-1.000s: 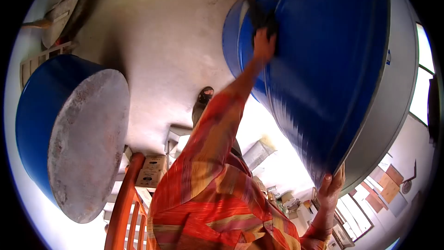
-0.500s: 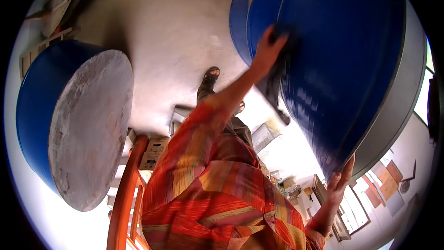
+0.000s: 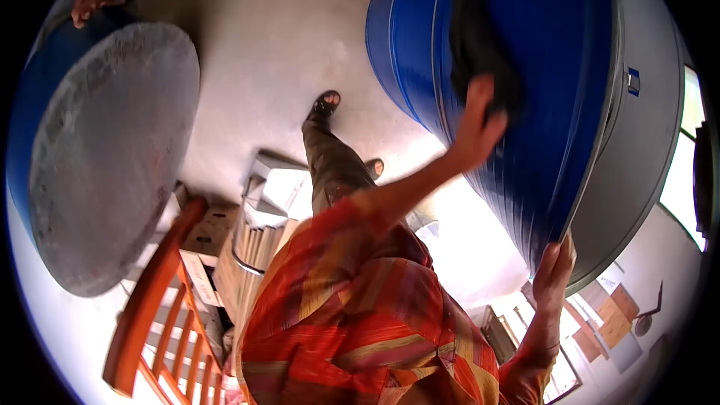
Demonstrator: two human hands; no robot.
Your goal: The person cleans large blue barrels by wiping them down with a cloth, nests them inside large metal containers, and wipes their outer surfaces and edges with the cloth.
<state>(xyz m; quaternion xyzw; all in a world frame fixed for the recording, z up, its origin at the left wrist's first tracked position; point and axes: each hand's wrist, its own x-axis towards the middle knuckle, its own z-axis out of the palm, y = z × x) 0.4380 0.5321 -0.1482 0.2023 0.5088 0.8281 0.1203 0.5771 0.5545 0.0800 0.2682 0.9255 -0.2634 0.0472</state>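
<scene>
My left hand (image 3: 477, 129) stretches across to a large blue drum (image 3: 555, 52) on the right, its fingers closed on a black cloth (image 3: 480, 45). The cloth lies long and bunched against the drum's curved side; the hand is slightly blurred. Lower down, my right hand (image 3: 553, 274) grips the drum's edge where the blue wall meets a grey part (image 3: 637, 135). A small blue latch-like piece (image 3: 634, 82) sits on that grey part. The drum's far end runs out of view at the top.
Another blue drum with a grey round face (image 3: 112, 157) stands at the left, another person's hand (image 3: 86, 9) near its top. An orange-red chair (image 3: 161, 292) and cartons (image 3: 210, 229) stand below it. My sandalled foot (image 3: 326, 103) is on the pale floor (image 3: 262, 52).
My left hand has moved right and down along the drum with the black cloth. My right hand stays at the edge. The view has shifted, and another person's hand now shows at upper left.
</scene>
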